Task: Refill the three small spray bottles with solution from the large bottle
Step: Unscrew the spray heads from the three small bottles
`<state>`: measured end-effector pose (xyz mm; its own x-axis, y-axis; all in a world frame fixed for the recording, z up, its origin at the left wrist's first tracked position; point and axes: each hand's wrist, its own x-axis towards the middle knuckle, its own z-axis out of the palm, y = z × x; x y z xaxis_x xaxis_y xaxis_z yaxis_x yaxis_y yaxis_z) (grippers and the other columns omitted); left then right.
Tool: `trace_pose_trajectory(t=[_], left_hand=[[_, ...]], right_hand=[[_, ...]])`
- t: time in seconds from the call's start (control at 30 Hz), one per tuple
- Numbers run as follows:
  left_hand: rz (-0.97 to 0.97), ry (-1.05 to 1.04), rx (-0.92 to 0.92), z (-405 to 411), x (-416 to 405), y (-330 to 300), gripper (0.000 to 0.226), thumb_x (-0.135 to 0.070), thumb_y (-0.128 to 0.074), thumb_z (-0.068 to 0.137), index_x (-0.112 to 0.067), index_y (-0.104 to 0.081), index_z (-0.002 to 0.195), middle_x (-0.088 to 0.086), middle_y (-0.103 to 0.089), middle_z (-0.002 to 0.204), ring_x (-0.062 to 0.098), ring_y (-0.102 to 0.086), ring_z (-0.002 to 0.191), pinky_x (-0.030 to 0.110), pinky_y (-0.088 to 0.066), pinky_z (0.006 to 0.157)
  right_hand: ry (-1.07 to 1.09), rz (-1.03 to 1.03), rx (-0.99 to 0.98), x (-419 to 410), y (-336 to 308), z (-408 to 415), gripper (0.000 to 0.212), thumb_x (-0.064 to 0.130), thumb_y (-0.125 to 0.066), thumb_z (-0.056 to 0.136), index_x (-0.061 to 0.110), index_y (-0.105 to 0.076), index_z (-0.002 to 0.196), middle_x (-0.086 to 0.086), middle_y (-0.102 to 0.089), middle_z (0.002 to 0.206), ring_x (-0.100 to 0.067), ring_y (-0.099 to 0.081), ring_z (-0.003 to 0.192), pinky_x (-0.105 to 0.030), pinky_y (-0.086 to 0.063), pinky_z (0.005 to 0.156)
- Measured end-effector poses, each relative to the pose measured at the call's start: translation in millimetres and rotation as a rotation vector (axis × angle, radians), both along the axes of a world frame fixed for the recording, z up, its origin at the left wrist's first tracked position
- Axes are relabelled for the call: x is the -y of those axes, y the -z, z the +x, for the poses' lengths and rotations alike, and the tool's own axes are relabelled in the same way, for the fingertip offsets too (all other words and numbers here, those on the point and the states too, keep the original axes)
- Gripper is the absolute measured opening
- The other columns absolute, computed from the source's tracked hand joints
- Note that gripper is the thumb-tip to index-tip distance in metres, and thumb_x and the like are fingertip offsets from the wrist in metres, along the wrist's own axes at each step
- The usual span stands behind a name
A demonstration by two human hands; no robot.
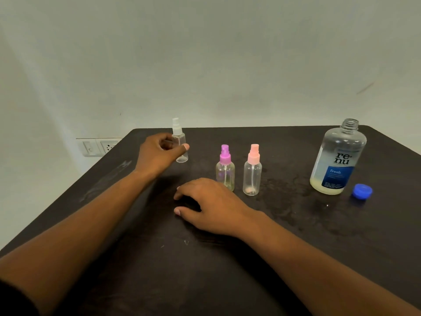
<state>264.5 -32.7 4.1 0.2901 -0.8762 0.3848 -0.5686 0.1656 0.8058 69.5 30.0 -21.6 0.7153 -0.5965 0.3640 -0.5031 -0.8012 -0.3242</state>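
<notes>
Large bottle (337,160) uncapped, yellowish solution low

The large bottle (338,158) label reads "re-nu" and "fresh".

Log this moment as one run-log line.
left hand: grips white-capped spray bottle | right hand: rests on table | large bottle: uncapped, blue cap beside
</notes>
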Motion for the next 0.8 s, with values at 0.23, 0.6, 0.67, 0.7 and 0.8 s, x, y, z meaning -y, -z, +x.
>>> trace_pose_trajectory(t=[0.23, 0.6, 0.67, 0.7, 0.8], left_hand=[[0.072, 0.095, -0.028, 18.7, -46.3, 7.8, 0.019, -0.027, -0.087, 0.082, -0.026, -0.080, 0.099, -0.002, -0.079, 0.093, 0.019, -0.075, 0.094, 0.039, -0.058, 0.090], [0.035, 0.084, -0.054, 11.3, -71.5, 20.1, 0.021, -0.036, -0.088, 0.080, -0.025, -0.077, 0.094, 0.000, -0.078, 0.091, 0.024, -0.074, 0.092, 0.040, -0.058, 0.087], [0.027, 0.082, -0.039, 10.0, -72.5, 21.5, 0.018, -0.032, -0.087, 0.083, -0.024, -0.077, 0.095, 0.000, -0.077, 0.091, 0.021, -0.074, 0.090, 0.033, -0.057, 0.083], [0.023, 0.082, -0.029, 9.4, -72.8, 21.6, 0.018, -0.032, -0.086, 0.083, -0.024, -0.077, 0.096, -0.001, -0.077, 0.091, 0.020, -0.074, 0.089, 0.030, -0.056, 0.080], [0.019, 0.089, -0.010, 8.8, -74.0, 21.3, 0.020, -0.034, -0.086, 0.083, -0.024, -0.076, 0.096, -0.002, -0.077, 0.090, 0.019, -0.073, 0.088, 0.026, -0.054, 0.078]], right_hand=[[0.008, 0.033, -0.027, -2.4, 0.2, -2.0, 0.035, 0.041, -0.065, 0.100, 0.021, -0.069, 0.128, 0.003, -0.072, 0.123, -0.019, -0.063, 0.117, -0.044, -0.053, 0.098], [0.016, 0.037, -0.007, -1.0, -1.0, -6.6, 0.024, 0.042, -0.065, 0.097, 0.025, -0.073, 0.112, 0.008, -0.073, 0.109, -0.014, -0.067, 0.102, -0.043, -0.057, 0.087], [0.015, 0.032, 0.002, -1.0, -0.7, -7.2, 0.022, 0.041, -0.066, 0.096, 0.025, -0.073, 0.110, 0.007, -0.074, 0.107, -0.014, -0.067, 0.100, -0.043, -0.057, 0.085], [0.014, 0.030, 0.007, -1.0, -0.3, -7.1, 0.021, 0.041, -0.066, 0.096, 0.025, -0.074, 0.108, 0.007, -0.074, 0.106, -0.014, -0.067, 0.099, -0.043, -0.057, 0.085], [0.011, 0.023, 0.011, -2.2, -1.3, -6.8, 0.018, 0.039, -0.067, 0.096, 0.025, -0.074, 0.107, 0.007, -0.074, 0.105, -0.015, -0.067, 0.098, -0.044, -0.057, 0.084]])
